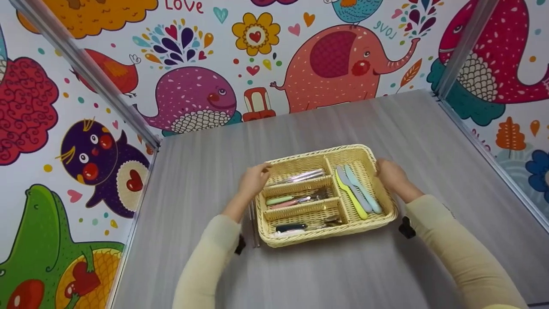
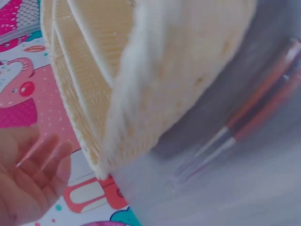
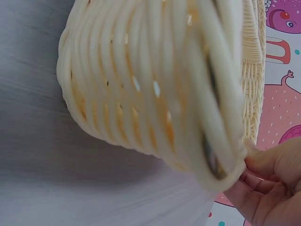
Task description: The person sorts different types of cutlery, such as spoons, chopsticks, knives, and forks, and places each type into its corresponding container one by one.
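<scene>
A pale woven basket (image 1: 334, 231) with compartments lies between my hands in the head view. My right hand (image 1: 392, 177) pinches its right rim, thumb on the inner side, as the right wrist view shows. Near the far left corner is my left hand (image 1: 254, 180); in the left wrist view its loosely bent fingers (image 2: 59, 162) stand apart from the rim. The right compartment holds yellow, grey and light-blue knives (image 1: 355, 191). Shiny metal utensils (image 1: 306, 175) fill the far left compartment. Forks with coloured handles (image 1: 296, 201) lie in the middle one, dark- and pale-handled cutlery (image 1: 291, 227) in the nearest.
Thin reddish and silver sticks (image 2: 254, 106), blurred, lie on the grey tabletop (image 1: 193, 189) along the basket's left side. Patterned panels (image 1: 257, 64) with metal corner posts (image 1: 98, 81) enclose the back and sides.
</scene>
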A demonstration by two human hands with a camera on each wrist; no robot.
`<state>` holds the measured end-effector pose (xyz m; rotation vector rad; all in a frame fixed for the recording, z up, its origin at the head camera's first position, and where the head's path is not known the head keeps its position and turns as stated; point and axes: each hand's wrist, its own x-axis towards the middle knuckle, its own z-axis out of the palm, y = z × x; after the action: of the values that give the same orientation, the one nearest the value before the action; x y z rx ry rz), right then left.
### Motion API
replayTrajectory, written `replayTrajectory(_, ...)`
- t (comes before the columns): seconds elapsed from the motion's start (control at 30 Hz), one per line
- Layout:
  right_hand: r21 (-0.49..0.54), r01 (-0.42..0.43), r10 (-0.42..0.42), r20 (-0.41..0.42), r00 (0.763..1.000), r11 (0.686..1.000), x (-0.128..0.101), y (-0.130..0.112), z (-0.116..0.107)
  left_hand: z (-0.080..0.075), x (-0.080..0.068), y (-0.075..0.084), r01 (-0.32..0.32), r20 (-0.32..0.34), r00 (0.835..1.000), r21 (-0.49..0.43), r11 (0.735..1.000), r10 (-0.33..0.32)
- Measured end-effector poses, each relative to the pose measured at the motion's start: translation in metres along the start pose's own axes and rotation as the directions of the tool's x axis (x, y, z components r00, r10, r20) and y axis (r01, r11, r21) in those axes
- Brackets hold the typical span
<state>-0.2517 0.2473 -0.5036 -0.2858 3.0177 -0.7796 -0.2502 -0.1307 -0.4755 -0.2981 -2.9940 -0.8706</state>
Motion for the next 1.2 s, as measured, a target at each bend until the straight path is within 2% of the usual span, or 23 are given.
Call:
replayTrajectory(0.1, -0.009, -0.002, 0.002, 0.010, 1.000, 1.000, 0.000, 0.001, 0.000, 0.000, -0.023, -0.019, 0.074, -0.101, 0.992, -0.009, 0.997, -0.075)
replayTrajectory(0.2, -0.022, 0.002, -0.002, 0.010, 1.000, 1.000, 0.001, 0.000, 0.001, 0.008, -0.047, -0.037, 0.178, -0.123, 0.977, 0.036, 0.983, -0.172)
replayTrajectory(0.3, -0.022, -0.007, 0.007, 0.012, 1.000, 1.000, 0.001, 0.001, 0.000, 0.020, -0.067, -0.049, 0.274, -0.074, 0.961, 0.097, 0.957, -0.268)
replayTrajectory(0.4, -0.019, -0.019, 0.019, 0.019, 1.000, 1.000, 0.000, 0.001, -0.001, 0.032, -0.083, -0.054, 0.347, 0.008, 0.936, 0.139, 0.928, -0.351)
replayTrajectory(0.53, -0.023, -0.017, 0.017, 0.023, 1.000, 1.000, 0.000, 0.001, 0.000, 0.042, -0.099, -0.057, 0.372, 0.090, 0.917, 0.164, 0.914, -0.390)
replayTrajectory(0.67, -0.023, 0.002, -0.002, 0.000, 1.000, 1.000, 0.001, 0.001, 0.002, 0.047, -0.106, -0.057, 0.372, 0.105, 0.913, 0.178, 0.911, -0.393)
replayTrajectory(0.97, -0.050, 0.009, -0.010, -0.018, 1.000, 0.999, 0.002, 0.002, 0.003, 0.050, -0.108, -0.058, 0.435, 0.097, 0.886, 0.163, 0.886, -0.453)
replayTrajectory(1.07, -0.043, 0.018, -0.019, -0.023, 1.000, 0.999, 0.002, 0.001, 0.003, 0.049, -0.109, -0.057, 0.438, 0.096, 0.884, 0.168, 0.883, -0.457)
replayTrajectory(1.2, -0.036, 0.022, -0.023, -0.026, 0.999, 0.999, 0.001, 0.001, 0.004, 0.048, -0.109, -0.055, 0.440, 0.117, 0.885, 0.115, 0.891, -0.452)
